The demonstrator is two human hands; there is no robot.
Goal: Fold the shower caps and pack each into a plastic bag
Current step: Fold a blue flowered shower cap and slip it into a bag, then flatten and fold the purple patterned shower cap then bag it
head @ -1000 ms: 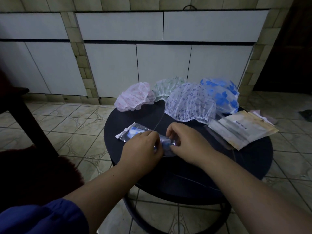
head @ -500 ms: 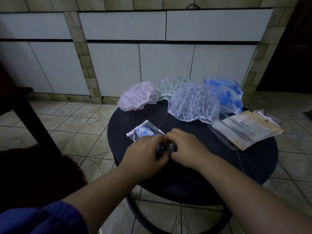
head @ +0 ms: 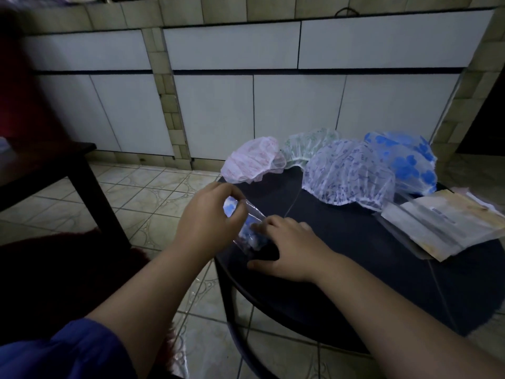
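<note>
A small clear plastic bag [head: 247, 225] with a folded blue-patterned shower cap inside lies at the left edge of the round dark table [head: 355, 269]. My left hand [head: 210, 217] pinches the bag's far end and lifts it off the table. My right hand [head: 287, 248] rests flat on the bag's near end, fingers spread. Several unfolded caps sit at the table's back: a pink cap [head: 252, 160], a green cap [head: 308, 144], a purple-print cap [head: 348, 176] and a blue-flowered cap [head: 404, 162].
A stack of flat plastic bags and packets [head: 448, 222] lies at the table's right. A dark low table [head: 41, 165] stands to the left over a tiled floor [head: 142, 198]. White cabinet doors [head: 297, 110] line the wall behind.
The view has shifted left, so the table now sits to the right. My left hand has raised the bag's far end; my right hand has opened flat on its near end.
</note>
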